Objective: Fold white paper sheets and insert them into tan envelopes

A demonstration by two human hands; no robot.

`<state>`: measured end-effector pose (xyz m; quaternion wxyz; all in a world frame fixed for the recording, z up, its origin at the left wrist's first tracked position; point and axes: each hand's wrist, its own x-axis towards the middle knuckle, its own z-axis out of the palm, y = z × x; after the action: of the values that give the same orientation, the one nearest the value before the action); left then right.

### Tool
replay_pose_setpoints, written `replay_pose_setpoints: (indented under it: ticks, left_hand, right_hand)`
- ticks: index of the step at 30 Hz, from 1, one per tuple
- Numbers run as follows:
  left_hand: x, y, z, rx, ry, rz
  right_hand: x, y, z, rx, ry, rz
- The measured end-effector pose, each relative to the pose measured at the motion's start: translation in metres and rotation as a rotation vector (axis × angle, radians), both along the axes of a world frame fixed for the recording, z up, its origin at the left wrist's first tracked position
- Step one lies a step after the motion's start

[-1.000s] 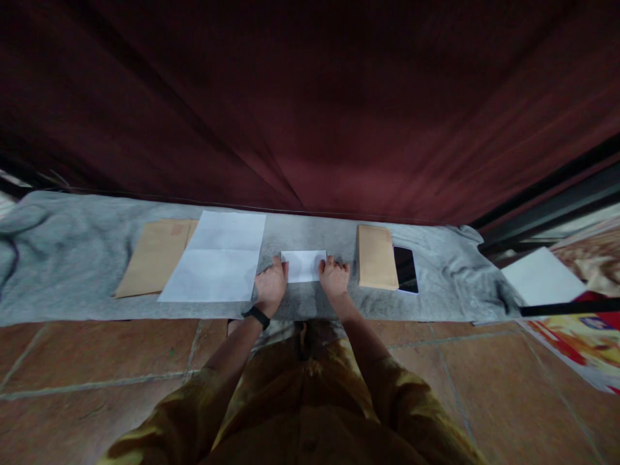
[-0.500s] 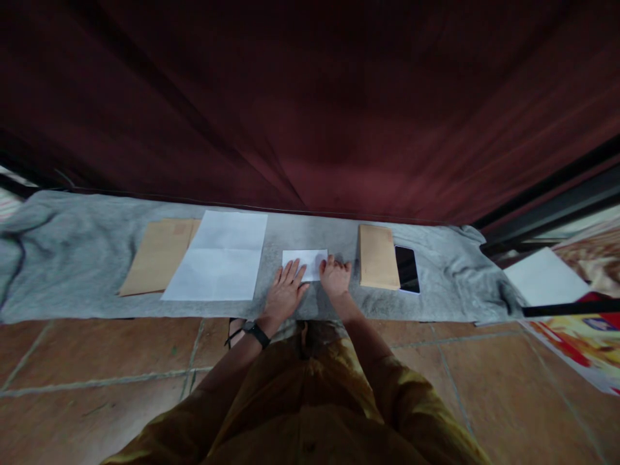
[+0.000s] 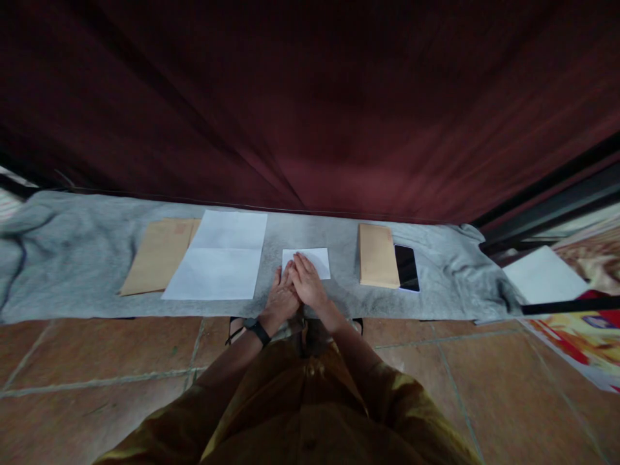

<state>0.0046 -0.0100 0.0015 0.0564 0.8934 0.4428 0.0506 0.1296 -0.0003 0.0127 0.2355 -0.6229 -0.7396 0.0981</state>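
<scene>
A small folded white sheet of paper [image 3: 317,260] lies on the grey cloth in front of me. My left hand [image 3: 281,298] rests at its lower left part, fingers stretched forward and partly covered. Flat across the paper and against the left fingers lies my right hand [image 3: 309,284], its fingers extended. Both hands press from above and neither grips anything. Left of them are larger white sheets [image 3: 220,258] with a crease across the middle. Brown envelopes [image 3: 157,258] stick out from under those sheets.
To the right, a stack of brown envelopes [image 3: 378,256] partly overlaps a phone [image 3: 407,268]. The grey cloth [image 3: 334,236] covers a narrow surface before a dark red curtain [image 3: 310,129]. A white sheet [image 3: 546,276] and a colourful printed package [image 3: 581,342] are at far right.
My right hand has moved left, from the paper's right edge to beside and over my left fingers. My left hand has stayed nearly in place.
</scene>
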Motion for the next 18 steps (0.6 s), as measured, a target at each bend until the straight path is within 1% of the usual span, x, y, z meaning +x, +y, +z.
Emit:
replay_pose_setpoints:
  ticks: [3,7,11,14,18]
  left_hand:
    - [-0.002,0.000,-0.005,-0.007,0.009,-0.021]
    - [-0.001,-0.002,-0.001,0.029,0.007,-0.023]
    - [0.001,-0.004,0.005,0.058,-0.025,0.048]
    - [-0.001,-0.005,0.004,0.065,-0.052,0.102]
    - [-0.010,-0.006,0.003,0.062,-0.059,0.172]
  right_hand:
    - [-0.010,-0.001,-0.011,0.005,-0.034,0.023]
    - [-0.002,-0.003,-0.017,0.008,-0.091,-0.038]
    - [0.017,-0.009,-0.017,0.005,-0.157,-0.066]
    - [0.029,-0.013,-0.017,-0.014,-0.199,-0.085]
    - [0.038,-0.016,-0.019,-0.011,-0.211,-0.130]
